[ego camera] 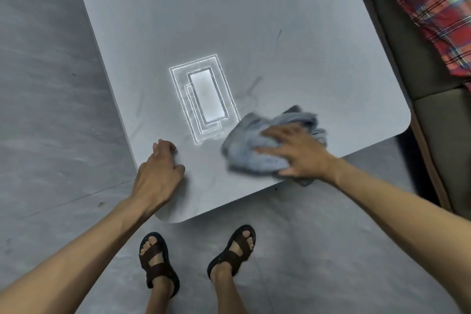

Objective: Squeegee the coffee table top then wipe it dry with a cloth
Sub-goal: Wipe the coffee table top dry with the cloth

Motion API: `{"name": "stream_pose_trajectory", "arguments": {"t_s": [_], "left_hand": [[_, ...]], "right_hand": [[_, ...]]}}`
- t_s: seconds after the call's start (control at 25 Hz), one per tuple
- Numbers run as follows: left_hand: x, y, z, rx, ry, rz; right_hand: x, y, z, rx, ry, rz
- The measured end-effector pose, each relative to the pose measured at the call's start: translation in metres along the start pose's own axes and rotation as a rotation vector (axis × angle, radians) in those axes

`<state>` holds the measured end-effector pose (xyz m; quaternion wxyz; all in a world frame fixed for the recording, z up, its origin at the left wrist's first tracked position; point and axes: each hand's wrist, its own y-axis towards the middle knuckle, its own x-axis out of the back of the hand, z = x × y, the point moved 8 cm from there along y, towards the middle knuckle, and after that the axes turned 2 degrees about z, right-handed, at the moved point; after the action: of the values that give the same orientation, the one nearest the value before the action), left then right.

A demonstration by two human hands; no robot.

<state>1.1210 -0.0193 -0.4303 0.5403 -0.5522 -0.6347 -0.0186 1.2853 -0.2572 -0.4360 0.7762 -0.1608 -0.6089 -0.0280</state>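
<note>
While the right hand (298, 150) lies flat on the cloth (244, 153) with fingers spread and nearly straight, pressing it down rather than clenching it, the left hand (158, 173) holds nothing. Its fingers are loosely bent and their tips rest on the coffee table (254, 33) close to the near left edge, with the thumb held out to the right.

The cloth is a crumpled blue-grey bundle. It sits directly under the right palm on the near right part of the table top, and its outline is blurred. Folds spread out beyond the fingertips to the far side and to the left. One small corner hangs over the near edge below the wrist. The two hands are well apart, with bare table top between them.

The table top is pale grey with faint dark veining and rounded corners. A bright rectangular light reflection (206, 97) lies on it just to the far left of the cloth. The floor (51, 84) is grey and mottled. A sofa (433, 135) with plaid fabric (433, 7) on it stands along the right. The person's feet, in dark sandals (158, 262), stand at the near edge.
</note>
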Motion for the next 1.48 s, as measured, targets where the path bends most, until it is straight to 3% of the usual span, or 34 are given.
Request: {"name": "stream_pose_trajectory", "arguments": {"t_s": [0.16, 0.2, 0.28, 0.32, 0.4, 0.48, 0.6, 0.68, 0.76, 0.8, 0.88, 1.0, 1.04, 1.08, 1.16, 1.24, 1.36, 1.48], "left_hand": [[0.002, -0.001, 0.005, -0.026, -0.024, -0.025], [0.004, -0.002, 0.008, -0.036, -0.035, -0.050], [0.012, -0.003, 0.022, -0.020, -0.103, -0.128], [0.018, -0.003, 0.031, 0.002, -0.149, -0.177], [0.030, -0.002, 0.048, 0.061, -0.224, -0.269], [0.042, -0.001, 0.064, 0.124, -0.302, -0.341], [0.052, 0.000, 0.071, 0.129, -0.317, -0.382], [0.047, 0.002, 0.061, 0.090, -0.266, -0.310], [0.034, 0.004, 0.045, 0.015, -0.201, -0.207], [0.029, 0.006, 0.037, -0.024, -0.170, -0.173], [0.025, 0.010, 0.029, -0.053, -0.108, -0.142], [0.025, 0.018, 0.031, -0.017, -0.037, -0.117], [0.026, 0.019, 0.033, -0.012, -0.040, -0.112], [0.028, 0.019, 0.038, -0.006, -0.062, -0.110], [0.036, 0.016, 0.050, 0.027, -0.160, -0.143], [0.045, 0.010, 0.061, 0.064, -0.283, -0.225], [0.054, 0.000, 0.074, 0.106, -0.356, -0.318], [0.055, -0.008, 0.077, 0.108, -0.321, -0.351]], "right_hand": [[0.028, -0.045, -0.116, -1.248, 0.098, -0.400], [0.029, -0.042, -0.116, -1.475, 0.105, -0.425], [0.034, -0.004, -0.098, -1.622, 0.138, -0.441], [0.037, 0.024, -0.082, -1.551, 0.136, -0.440], [0.034, 0.086, -0.027, -1.218, 0.088, -0.419], [0.025, 0.145, 0.064, -0.705, 0.101, -0.351], [-0.004, 0.169, 0.177, 0.114, -0.008, -0.043], [-0.005, 0.152, 0.170, 0.403, -0.077, 0.067], [0.008, 0.132, 0.118, 0.385, -0.085, 0.018], [0.016, 0.121, 0.080, 0.250, -0.078, -0.037], [0.035, 0.087, -0.018, -0.258, -0.061, -0.211], [0.046, 0.022, -0.123, -1.253, 0.004, -0.306], [0.045, 0.019, -0.129, -1.443, 0.043, -0.297], [0.046, 0.029, -0.126, -1.521, 0.065, -0.307], [0.050, 0.071, -0.100, -1.451, 0.058, -0.348], [0.050, 0.122, -0.050, -1.224, 0.027, -0.366], [0.038, 0.184, 0.067, -0.656, 0.032, -0.295], [0.010, 0.175, 0.163, 0.015, -0.021, -0.080]]}}
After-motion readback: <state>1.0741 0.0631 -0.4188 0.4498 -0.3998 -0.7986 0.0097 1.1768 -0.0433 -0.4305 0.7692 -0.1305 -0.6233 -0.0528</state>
